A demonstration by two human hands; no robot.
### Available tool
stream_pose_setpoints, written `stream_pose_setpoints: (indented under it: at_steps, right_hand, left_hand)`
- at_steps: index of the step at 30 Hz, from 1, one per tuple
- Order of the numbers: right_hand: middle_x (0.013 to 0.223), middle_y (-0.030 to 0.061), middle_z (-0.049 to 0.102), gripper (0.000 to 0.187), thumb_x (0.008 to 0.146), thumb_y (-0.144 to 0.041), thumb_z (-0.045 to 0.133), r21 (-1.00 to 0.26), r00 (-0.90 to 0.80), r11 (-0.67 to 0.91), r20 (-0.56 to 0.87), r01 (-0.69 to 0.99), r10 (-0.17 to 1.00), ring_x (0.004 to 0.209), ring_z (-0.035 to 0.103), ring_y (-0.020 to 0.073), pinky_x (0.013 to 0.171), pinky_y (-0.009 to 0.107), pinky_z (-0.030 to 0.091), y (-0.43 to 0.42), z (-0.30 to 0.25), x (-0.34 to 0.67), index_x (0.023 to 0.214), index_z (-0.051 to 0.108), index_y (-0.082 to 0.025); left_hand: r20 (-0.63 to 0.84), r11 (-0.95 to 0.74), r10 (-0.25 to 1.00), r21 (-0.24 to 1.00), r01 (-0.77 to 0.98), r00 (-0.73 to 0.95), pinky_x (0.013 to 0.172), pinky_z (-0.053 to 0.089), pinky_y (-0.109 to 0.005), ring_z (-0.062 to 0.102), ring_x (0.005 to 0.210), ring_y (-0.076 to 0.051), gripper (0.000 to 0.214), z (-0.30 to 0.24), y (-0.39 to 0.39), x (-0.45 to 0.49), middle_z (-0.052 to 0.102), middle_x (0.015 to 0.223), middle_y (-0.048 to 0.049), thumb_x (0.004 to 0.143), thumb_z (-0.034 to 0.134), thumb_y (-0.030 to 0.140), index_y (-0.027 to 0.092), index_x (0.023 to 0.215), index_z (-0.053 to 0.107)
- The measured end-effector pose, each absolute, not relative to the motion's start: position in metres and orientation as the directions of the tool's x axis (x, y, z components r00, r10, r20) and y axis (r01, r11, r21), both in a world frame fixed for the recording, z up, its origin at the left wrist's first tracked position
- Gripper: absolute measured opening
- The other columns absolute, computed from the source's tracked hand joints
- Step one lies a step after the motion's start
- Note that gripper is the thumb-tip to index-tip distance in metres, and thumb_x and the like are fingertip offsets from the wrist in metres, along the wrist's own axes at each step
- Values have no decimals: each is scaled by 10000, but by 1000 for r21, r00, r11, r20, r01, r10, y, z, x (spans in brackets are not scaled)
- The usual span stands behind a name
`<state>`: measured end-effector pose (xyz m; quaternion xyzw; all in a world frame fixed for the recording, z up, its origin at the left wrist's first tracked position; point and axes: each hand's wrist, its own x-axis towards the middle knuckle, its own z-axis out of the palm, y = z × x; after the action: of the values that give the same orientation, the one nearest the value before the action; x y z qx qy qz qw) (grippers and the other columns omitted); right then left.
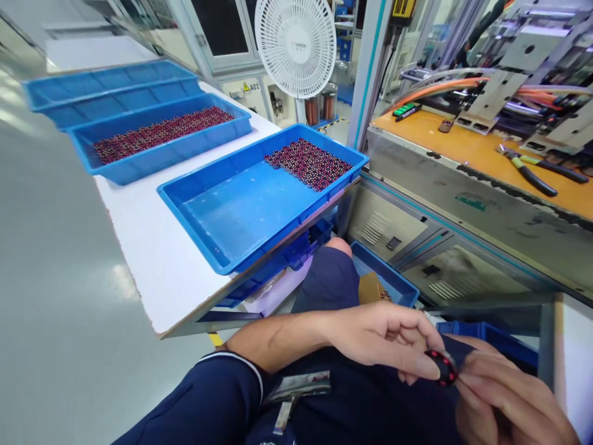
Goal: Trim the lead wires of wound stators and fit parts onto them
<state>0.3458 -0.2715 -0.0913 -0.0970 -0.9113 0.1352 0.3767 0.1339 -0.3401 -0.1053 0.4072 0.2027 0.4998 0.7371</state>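
A small round black part with red spots along its rim (442, 367) is held above my lap. My left hand (384, 340) is closed on it, with the thumb across its face and the fingers curled behind. At the part's right edge, my right hand (514, 395) pinches with thumb and forefinger. Whether a fine wire or only the rim is between those fingertips is too small to make out. The other fingers of my right hand are bent and partly cover one another.
On the white table (134, 247), a blue tray (222, 222) holds dark red-dotted parts (312, 164) at its far end. Another filled blue tray (162, 148) stands behind. Pliers (528, 170) lie on the orange machine bench (430, 133). A white fan (296, 46) stands beyond.
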Motion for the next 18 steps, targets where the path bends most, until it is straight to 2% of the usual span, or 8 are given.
stream_pose_setpoints:
  at_steps: [3, 5, 9, 11, 13, 15, 16, 18]
  right_hand:
    - [881, 33, 616, 31, 944, -174, 573, -357, -618, 909, 671, 213, 409, 805, 622, 135, 721, 273, 487, -279, -88, 334, 948, 594, -196]
    - [911, 46, 613, 90, 928, -115, 575, -378, -605, 896, 665, 234, 439, 828, 607, 127, 729, 261, 462, -282, -85, 328, 991, 586, -178]
    - [917, 58, 606, 124, 894, -68, 588, -396, -617, 904, 676, 159, 404, 811, 595, 114, 724, 243, 456, -278, -83, 325, 996, 589, -139]
    - [917, 64, 608, 123, 884, -68, 593, -399, -607, 907, 690, 136, 395, 797, 601, 116, 701, 242, 461, -272, -83, 327, 990, 595, -131]
    - [910, 65, 614, 116, 874, -78, 600, -361, -621, 928, 707, 94, 338, 787, 614, 121, 672, 239, 476, -265, -85, 331, 970, 609, -142]
    - [877, 56, 627, 115, 859, -91, 619, -300, -633, 954, 733, 29, 250, 770, 635, 128, 644, 234, 503, -258, -89, 336, 945, 631, -167]
    - [849, 49, 635, 114, 852, -101, 634, -277, -629, 961, 747, 2, 216, 755, 645, 132, 638, 235, 521, -254, -92, 339, 933, 642, -181]
    - [802, 36, 653, 91, 842, -158, 677, -248, -618, 968, 768, -41, 171, 714, 659, 144, 638, 253, 559, -251, -97, 344, 919, 666, -204]
  left_hand:
    - [176, 58, 935, 780, -624, 307, 614, 532, -211, 632, 590, -74, 473, -109, -341, 138, 636, 696, 28, 736, 784, 428, 141, 1042, 566]
    - [214, -5, 948, 748, -663, 234, 649, 551, -225, 664, 633, -83, 424, -111, -341, 140, 662, 755, 5, 750, 796, 342, 144, 1048, 569]
    - [336, -148, 934, 666, -731, 117, 740, 573, -262, 713, 851, -145, 463, -111, -340, 142, 667, 1037, -64, 550, 895, 82, 139, 925, 629]
    - [398, -212, 915, 612, -762, 66, 833, 568, -325, 710, 946, -183, 388, -110, -339, 143, 678, 1085, -81, 541, 876, 23, 131, 821, 630]
    - [437, -238, 899, 559, -794, 38, 945, 520, -405, 700, 1036, -221, 307, -110, -337, 144, 728, 983, -69, 602, 853, 43, 137, 742, 596]
    - [437, -217, 899, 515, -829, 37, 997, 475, -451, 671, 1123, -263, 324, -110, -336, 144, 748, 867, -50, 618, 871, 117, 155, 733, 570]
    - [408, -190, 912, 515, -836, 44, 993, 473, -442, 662, 1141, -271, 346, -110, -336, 144, 748, 854, -51, 610, 889, 180, 162, 765, 580]
    - [303, -90, 945, 597, -797, 121, 922, 502, -357, 692, 1053, -232, 408, -109, -336, 141, 734, 873, -59, 625, 887, 328, 163, 888, 623]
